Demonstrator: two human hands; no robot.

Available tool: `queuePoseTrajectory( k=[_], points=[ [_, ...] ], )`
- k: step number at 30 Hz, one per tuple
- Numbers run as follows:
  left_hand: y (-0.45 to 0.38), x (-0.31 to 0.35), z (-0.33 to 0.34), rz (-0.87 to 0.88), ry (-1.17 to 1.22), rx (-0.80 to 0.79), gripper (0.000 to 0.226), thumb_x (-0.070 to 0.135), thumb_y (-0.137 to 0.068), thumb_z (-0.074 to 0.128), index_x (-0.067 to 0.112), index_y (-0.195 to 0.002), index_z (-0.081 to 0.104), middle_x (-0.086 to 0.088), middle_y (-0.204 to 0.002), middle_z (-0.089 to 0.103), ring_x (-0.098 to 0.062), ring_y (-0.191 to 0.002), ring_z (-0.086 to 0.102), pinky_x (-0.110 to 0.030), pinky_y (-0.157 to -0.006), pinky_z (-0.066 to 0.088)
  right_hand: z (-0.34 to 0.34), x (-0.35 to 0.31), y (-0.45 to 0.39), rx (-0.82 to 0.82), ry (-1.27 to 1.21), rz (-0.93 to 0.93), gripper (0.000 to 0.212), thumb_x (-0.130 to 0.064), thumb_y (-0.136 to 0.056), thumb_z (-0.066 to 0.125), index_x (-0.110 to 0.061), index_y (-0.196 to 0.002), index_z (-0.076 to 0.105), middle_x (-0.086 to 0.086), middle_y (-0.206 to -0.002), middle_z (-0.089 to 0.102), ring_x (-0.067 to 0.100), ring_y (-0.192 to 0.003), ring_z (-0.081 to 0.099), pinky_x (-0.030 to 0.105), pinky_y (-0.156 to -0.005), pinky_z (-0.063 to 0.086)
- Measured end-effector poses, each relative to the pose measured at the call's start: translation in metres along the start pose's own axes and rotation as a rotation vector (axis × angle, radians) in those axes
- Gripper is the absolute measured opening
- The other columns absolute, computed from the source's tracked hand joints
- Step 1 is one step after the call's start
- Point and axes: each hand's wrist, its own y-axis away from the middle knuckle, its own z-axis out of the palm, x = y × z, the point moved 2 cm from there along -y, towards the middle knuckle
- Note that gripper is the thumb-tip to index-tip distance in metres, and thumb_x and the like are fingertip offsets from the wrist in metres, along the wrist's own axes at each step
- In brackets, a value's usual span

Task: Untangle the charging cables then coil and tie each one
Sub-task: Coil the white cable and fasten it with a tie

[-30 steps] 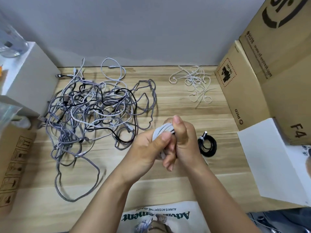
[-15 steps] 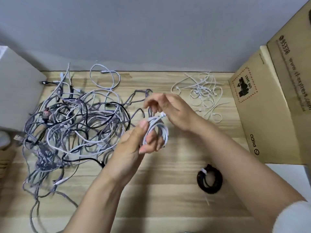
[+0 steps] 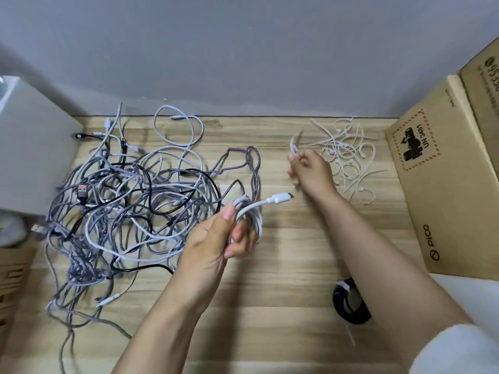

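Your left hand (image 3: pixel 216 238) grips the coiled white cable (image 3: pixel 249 214) above the tabletop (image 3: pixel 283 306), plug poking right; your right hand (image 3: pixel 310 171) pinches a blurred white tie (image 3: pixel 294 143) at the tie pile (image 3: pixel 348 155). Keep the loops squeezed flat, thread the tie through the middle, cinch it snug. The big tangle (image 3: pixel 129 201) sits just left, so hold the coil clear of it; a tied black coil (image 3: pixel 351 303) lies under your right forearm

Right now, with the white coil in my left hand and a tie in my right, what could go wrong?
The white coil is held only by the left hand, and its plug end sticks out loose, so loops may spring open. The right hand pinches one tie beside the tie pile; others might snag.
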Motion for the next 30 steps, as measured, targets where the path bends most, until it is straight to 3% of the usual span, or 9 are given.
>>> queuePoseTrajectory(
  k=[4, 7, 9, 11, 15, 19, 24, 28, 30],
  points=[
    [0.018, 0.005, -0.017, 0.053, -0.06, -0.031, 0.044, 0.067, -0.074, 0.059, 0.028, -0.055, 0.052, 0.009, -0.044, 0.03, -0.013, -0.056, 0.034, -0.013, -0.058, 0.036, -0.017, -0.045, 0.081, 0.082, -0.704, -0.001, 0.047, -0.04, -0.1, 0.027, -0.015, -0.069, 0.052, 0.007, -0.067, 0.065, 0.013, -0.048, 0.057, 0.021, -0.047, 0.043],
    [0.039, 0.012, -0.032, 0.055, -0.139, -0.021, 0.044, 0.065, -0.077, 0.057, 0.027, -0.055, 0.051, 0.012, -0.046, 0.031, -0.019, -0.056, 0.024, -0.015, -0.052, 0.027, -0.02, -0.073, 0.159, 0.026, -0.979, -0.099, 0.029, -0.034, -0.083, 0.055, -0.017, -0.06, 0.063, 0.006, -0.061, 0.064, 0.015, -0.049, 0.058, 0.021, -0.049, 0.046],
    [0.052, 0.017, -0.036, 0.066, -0.187, -0.006, 0.04, 0.046, -0.091, 0.049, 0.023, -0.058, 0.047, 0.011, -0.047, 0.03, -0.007, -0.048, 0.024, -0.013, -0.046, 0.023, -0.01, -0.083, 0.203, -0.082, -0.963, -0.149, 0.017, -0.036, -0.066, 0.072, -0.02, -0.065, 0.069, 0.003, -0.062, 0.065, 0.014, -0.051, 0.058, 0.02, -0.052, 0.048],
    [0.064, 0.022, -0.039, 0.079, -0.214, -0.02, 0.039, 0.032, -0.094, 0.044, 0.013, -0.061, 0.039, 0.011, -0.048, 0.031, -0.003, -0.044, 0.025, -0.011, -0.044, 0.024, 0.007, -0.087, 0.234, -0.213, -0.935, -0.167, 0.023, -0.041, -0.059, 0.082, -0.024, -0.068, 0.07, -0.001, -0.065, 0.065, 0.012, -0.052, 0.06, 0.02, -0.055, 0.049],
    [0.085, 0.024, -0.05, 0.073, -0.241, -0.087, 0.039, 0.035, -0.091, 0.056, 0.021, -0.054, 0.049, -0.004, -0.053, 0.039, -0.017, -0.052, 0.037, -0.016, -0.051, 0.033, 0.044, -0.091, 0.271, -0.345, -0.9, -0.18, 0.017, -0.044, -0.071, 0.074, -0.029, -0.075, 0.069, -0.005, -0.064, 0.062, 0.006, -0.051, 0.054, 0.017, -0.051, 0.046],
    [0.11, 0.026, -0.049, 0.073, -0.208, -0.233, 0.043, 0.028, -0.097, 0.046, 0.016, -0.058, 0.06, -0.01, -0.052, 0.059, -0.026, -0.052, 0.06, -0.03, -0.058, 0.049, 0.063, -0.096, 0.293, -0.231, -0.9, -0.087, 0.009, -0.016, -0.086, 0.059, -0.014, -0.077, 0.058, -0.004, -0.056, 0.053, 0.006, -0.041, 0.041, 0.014, -0.041, 0.035],
    [0.118, 0.012, -0.055, 0.34, -0.798, -0.112, 0.043, 0.055, -0.089, 0.041, 0.019, -0.069, 0.056, -0.003, -0.064, 0.063, -0.026, -0.069, 0.061, -0.052, -0.074, 0.044, 0.059, -0.092, 0.303, -0.074, -0.999, 0.067, 0.008, -0.002, -0.09, 0.045, -0.006, -0.086, 0.051, 0.0, -0.055, 0.056, 0.006, -0.038, 0.039, 0.014, -0.038, 0.031],
    [0.123, 0.009, -0.037, 0.467, -0.982, -0.075, 0.036, 0.055, -0.088, 0.039, 0.033, -0.064, 0.054, 0.005, -0.064, 0.059, -0.018, -0.069, 0.057, -0.045, -0.075, 0.039, 0.054, -0.077, 0.304, -0.052, -1.102, 0.189, 0.019, 0.008, -0.093, 0.041, -0.008, -0.095, 0.051, 0.002, -0.058, 0.054, 0.006, -0.043, 0.043, 0.014, -0.038, 0.034],
    [0.124, 0.004, -0.029, 0.496, -1.08, -0.062, 0.048, 0.063, -0.089, 0.034, 0.028, -0.064, 0.055, 0.007, -0.063, 0.058, -0.017, -0.067, 0.055, -0.039, -0.078, 0.033, 0.051, -0.068, 0.304, -0.042, -1.069, 0.199, 0.019, 0.008, -0.093, 0.041, -0.007, -0.093, 0.053, 0.002, -0.06, 0.055, 0.007, -0.046, 0.045, 0.014, -0.039, 0.036]
  ],
)
